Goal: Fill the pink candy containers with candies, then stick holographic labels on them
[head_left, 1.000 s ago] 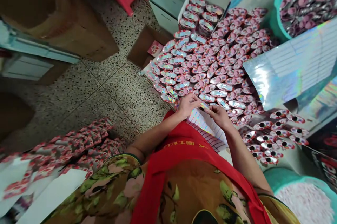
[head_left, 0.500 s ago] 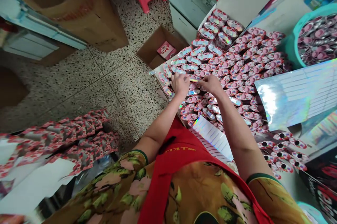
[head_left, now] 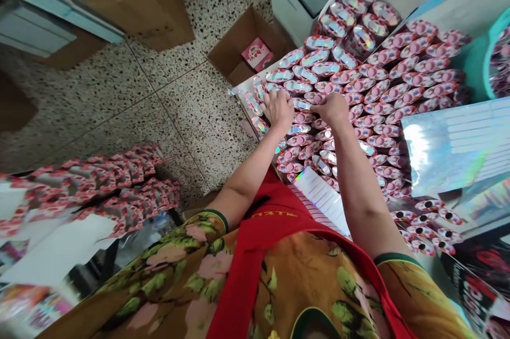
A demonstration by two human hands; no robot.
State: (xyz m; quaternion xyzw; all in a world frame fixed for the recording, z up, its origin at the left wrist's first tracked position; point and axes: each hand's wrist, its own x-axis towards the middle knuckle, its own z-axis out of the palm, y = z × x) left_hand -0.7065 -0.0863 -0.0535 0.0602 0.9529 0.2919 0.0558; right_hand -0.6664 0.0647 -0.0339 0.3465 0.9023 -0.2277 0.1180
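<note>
Many small red-and-silver round tubes (head_left: 382, 70) stand packed in rows on a table, their shiny tops up. My left hand (head_left: 278, 109) rests fingers-down on the tubes near the table's left edge, fingers curled. My right hand (head_left: 331, 107) is beside it, fingers pinched down onto a tube top. What, if anything, lies under the fingertips is hidden. A holographic sticker sheet (head_left: 322, 198) lies on the tubes just in front of my red apron (head_left: 274, 243).
A larger holographic sheet (head_left: 458, 142) lies at right. Tubes with black-holed tops (head_left: 428, 227) stand at lower right. A teal basin (head_left: 484, 60) holds more tubes. An open cardboard box (head_left: 247, 44) sits on the speckled floor. Printed red wrappers (head_left: 99, 190) pile at left.
Both hands have reached away from the sticker sheet near my apron, out over the tubes toward the table's far left edge, and now press down there. The camera tilted forward.
</note>
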